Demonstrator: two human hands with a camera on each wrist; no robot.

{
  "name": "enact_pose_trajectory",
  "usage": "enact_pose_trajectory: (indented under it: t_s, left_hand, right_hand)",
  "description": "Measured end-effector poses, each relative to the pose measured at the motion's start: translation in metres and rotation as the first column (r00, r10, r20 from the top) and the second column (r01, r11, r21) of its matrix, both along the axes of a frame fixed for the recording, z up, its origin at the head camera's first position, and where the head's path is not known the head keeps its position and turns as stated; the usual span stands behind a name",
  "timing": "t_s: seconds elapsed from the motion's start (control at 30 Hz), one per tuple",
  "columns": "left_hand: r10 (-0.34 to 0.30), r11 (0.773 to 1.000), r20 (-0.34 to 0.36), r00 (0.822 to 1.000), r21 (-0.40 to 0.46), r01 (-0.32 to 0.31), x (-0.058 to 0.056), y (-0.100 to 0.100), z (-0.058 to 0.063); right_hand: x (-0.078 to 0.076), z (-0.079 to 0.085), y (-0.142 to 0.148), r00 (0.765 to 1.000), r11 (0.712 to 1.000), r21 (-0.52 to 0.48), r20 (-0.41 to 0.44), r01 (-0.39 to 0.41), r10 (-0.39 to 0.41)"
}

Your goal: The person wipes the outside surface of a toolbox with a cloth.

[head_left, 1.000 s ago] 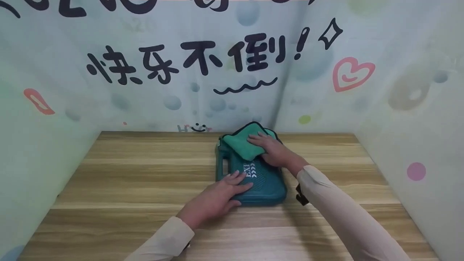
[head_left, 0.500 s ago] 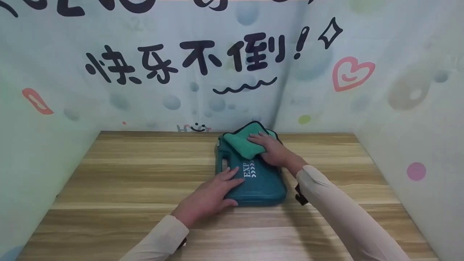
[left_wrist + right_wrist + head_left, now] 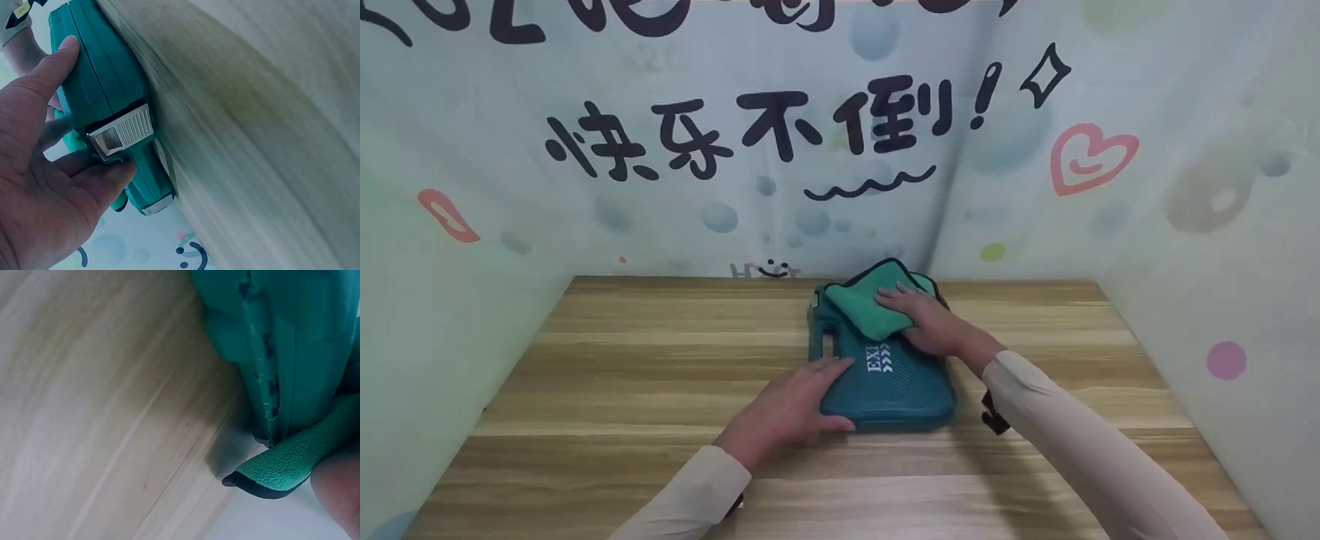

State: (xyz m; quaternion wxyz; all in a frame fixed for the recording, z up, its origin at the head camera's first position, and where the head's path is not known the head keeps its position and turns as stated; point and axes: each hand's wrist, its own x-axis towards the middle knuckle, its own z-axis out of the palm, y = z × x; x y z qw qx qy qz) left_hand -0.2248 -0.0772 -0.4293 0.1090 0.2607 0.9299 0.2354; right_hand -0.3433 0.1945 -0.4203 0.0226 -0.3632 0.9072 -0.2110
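Note:
A teal plastic carrying case (image 3: 900, 397) with white lettering lies flat on the table, its handle toward the left. Across its far end lies a folded green cloth (image 3: 866, 304) with dark edging. My right hand (image 3: 926, 319) rests on that cloth, fingers extended; in the right wrist view the cloth (image 3: 287, 464) hangs over the case's edge. At the near left corner is my left hand (image 3: 784, 409). Its thumb (image 3: 59, 62) touches the case's near side in the left wrist view, and its other fingers lie beside the handle and a silver latch (image 3: 126, 133).
The wood-grain table (image 3: 660, 360) reaches back to a printed cloth wall (image 3: 720, 247) just behind the case. Pale walls stand at the left and right. A second silver latch (image 3: 158, 205) shows farther along the case.
My left hand has slid left off the case's top toward its handle side, uncovering more of the lid. The right hand and cloth keep their place on the case; the head view tilts slightly.

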Motion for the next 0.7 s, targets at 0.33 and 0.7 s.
enact_pose_trajectory:
  t_s: [0.33, 0.7]
  left_hand:
    - [0.014, 1.0, 0.009, 1.0, 0.006, -0.014, 0.001, 0.0, 0.001]
    - [0.009, 1.0, 0.007, 1.0, 0.011, -0.009, 0.001, -0.001, 0.001]
  right_hand:
    - [0.017, -0.002, 0.004, 0.997, 0.997, -0.022, -0.024, -0.068, 0.068]
    - [0.037, -0.005, 0.004, 0.995, 0.994, -0.041, -0.024, -0.098, 0.097]
